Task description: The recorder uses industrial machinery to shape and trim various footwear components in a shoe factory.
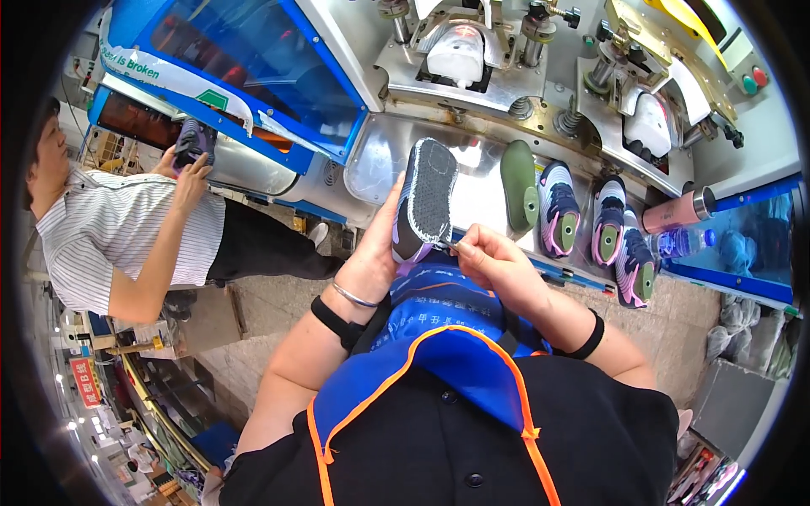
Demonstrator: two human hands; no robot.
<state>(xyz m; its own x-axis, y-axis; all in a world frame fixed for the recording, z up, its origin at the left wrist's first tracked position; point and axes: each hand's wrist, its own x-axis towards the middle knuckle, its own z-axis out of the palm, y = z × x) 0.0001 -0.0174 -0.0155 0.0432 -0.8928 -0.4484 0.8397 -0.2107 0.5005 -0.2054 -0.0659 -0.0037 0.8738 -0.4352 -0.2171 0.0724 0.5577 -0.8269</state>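
Observation:
A dark shoe upper [429, 190] is held sole side up, showing a grey mesh bottom with a white stitched rim and a bit of purple at its side. My left hand [380, 240] is closed round its left side. At the shoe's near end my right hand [496, 260] pinches with thumb and forefinger; a small dark bit shows at the fingertips, too small to name. Beyond my right hand, a green shoe last [518, 185] lies on the metal worktop [380, 156].
Navy-and-pink shoes [558, 207] with green lasts stand right of the green last. Farther right lie a pink tumbler [675, 212] and a water bottle [682, 243]. A press machine [456, 59] with clamps rises behind. At left, a person [143, 228] in a striped shirt holds a dark shoe [196, 145].

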